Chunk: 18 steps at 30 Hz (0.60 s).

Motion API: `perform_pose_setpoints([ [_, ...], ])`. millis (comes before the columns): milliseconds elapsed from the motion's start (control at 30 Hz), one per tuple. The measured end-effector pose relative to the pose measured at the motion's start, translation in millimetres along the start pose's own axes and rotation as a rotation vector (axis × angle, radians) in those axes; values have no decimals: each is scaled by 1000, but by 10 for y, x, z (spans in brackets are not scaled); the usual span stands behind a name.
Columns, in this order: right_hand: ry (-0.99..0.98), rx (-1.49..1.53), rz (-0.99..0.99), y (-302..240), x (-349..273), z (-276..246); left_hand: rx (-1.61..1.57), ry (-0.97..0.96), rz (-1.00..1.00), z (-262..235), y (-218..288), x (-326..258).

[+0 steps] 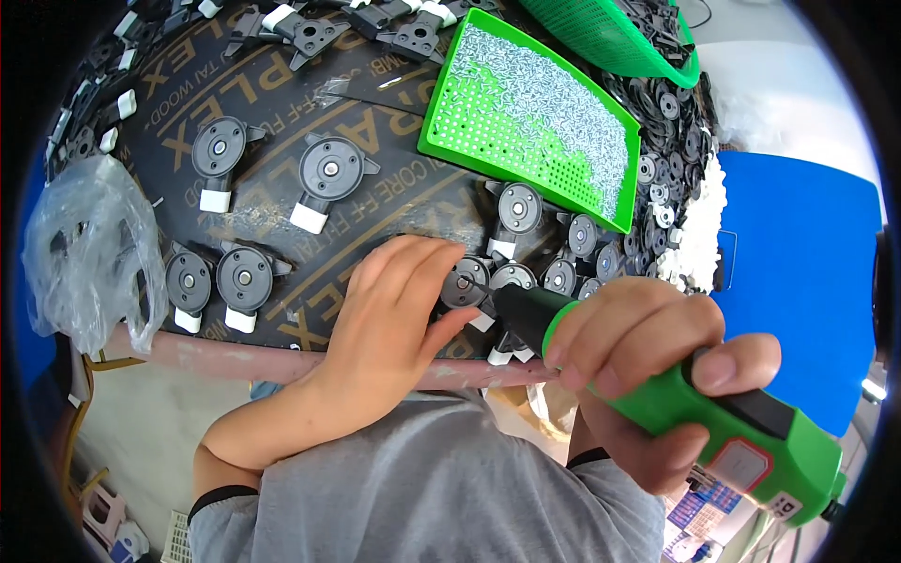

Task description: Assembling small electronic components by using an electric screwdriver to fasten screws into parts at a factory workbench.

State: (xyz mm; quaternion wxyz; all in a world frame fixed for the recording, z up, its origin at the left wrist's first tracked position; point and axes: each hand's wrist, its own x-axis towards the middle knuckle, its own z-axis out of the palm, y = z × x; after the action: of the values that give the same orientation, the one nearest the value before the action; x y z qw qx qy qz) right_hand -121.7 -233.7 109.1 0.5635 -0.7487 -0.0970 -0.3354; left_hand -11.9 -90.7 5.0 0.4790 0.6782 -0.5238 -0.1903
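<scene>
Right hand (648,361) grips a green screwdriver (694,399), tip on a round black part (465,284) near the table edge. Left hand (389,319) pinches that part with curled fingers. Far right sits a green screw tray (441,131).

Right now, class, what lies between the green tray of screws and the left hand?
In the head view, between the green tray and the left hand, only bare dark printed board shows; round black parts sit just rightward.

Glossy green plastic screwdriver (694,413); matt dark plywood board (282,103); shiny metal screws (544,103).
</scene>
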Motion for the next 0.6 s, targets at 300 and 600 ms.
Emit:
perform_pose_setpoints([
  [300,42,47,52,89,-8,22,29,7,17,17,-12,-23],
  [600,38,31,38,96,-16,-4,27,14,26,24,-3,2],
])
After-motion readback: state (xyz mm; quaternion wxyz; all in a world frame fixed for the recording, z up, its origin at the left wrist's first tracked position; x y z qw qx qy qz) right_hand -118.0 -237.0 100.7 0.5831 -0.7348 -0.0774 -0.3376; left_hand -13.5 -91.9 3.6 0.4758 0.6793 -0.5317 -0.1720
